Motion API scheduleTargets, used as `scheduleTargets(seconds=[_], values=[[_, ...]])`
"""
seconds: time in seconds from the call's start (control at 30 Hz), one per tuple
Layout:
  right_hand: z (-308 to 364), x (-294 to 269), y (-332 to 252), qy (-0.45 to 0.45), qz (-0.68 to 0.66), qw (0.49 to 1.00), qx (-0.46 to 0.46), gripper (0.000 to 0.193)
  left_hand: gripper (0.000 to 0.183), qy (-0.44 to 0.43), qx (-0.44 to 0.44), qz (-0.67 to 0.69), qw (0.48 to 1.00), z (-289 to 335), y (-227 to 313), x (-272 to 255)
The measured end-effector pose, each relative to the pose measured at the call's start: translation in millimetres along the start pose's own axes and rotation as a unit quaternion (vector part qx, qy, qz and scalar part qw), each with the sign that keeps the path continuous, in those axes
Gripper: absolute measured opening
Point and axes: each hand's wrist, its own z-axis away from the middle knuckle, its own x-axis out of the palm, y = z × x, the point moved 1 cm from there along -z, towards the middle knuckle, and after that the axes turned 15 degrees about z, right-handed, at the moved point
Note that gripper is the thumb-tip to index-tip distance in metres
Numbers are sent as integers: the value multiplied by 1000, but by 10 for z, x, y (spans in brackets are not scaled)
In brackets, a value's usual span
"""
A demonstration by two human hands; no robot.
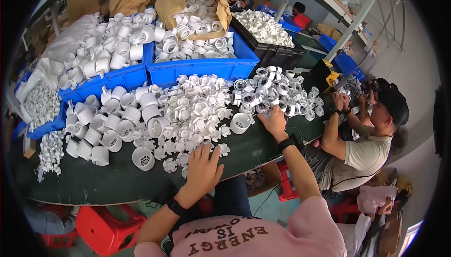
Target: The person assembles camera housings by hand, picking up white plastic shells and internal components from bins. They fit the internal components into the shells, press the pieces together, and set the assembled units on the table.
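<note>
Fingers loosely spread, the left hand point(201, 170) nears small white parts point(199, 109) on a table point(108, 187); the right hand point(274, 124) (its grip cannot be told) reaches round, white-and-dark pieces point(271, 88).

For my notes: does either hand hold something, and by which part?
Left hand: nothing visibly held. Right hand: at the white ring-shaped parts; whether it grips one cannot be told.

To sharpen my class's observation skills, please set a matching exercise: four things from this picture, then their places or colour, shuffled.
1. left hand
2. right hand
3. open brown paper bag
4. pale-shirted co-worker's cap

A. black
B. by the white ring-shaped parts
C. above a blue bin
D. by the small white flanged parts

Pairs: 1-D, 2-B, 3-C, 4-A
</note>
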Motion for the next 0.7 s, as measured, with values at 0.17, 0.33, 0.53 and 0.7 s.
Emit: scheduleTargets(seconds=[0.17, 0.33, 0.53, 0.7], values=[[-88, -230, 133, -130, 60, 986, -85, 72, 55, -21, 47, -100, 994, -271, -354, 365], [-83, -720, 340, -250, 89, 959, -100, 68, 51, -17, 37, -117, 992, -682, -545, 647], [-456, -982, 527, -339, -165, 926, 30, 59, 36, -76, -7, -111, 991, -1059, -356, 868], [-458, -857, 457, -375, -326, 866, 60, 56, 30, -23, 100, -108, 989, -760, -278, 781]])
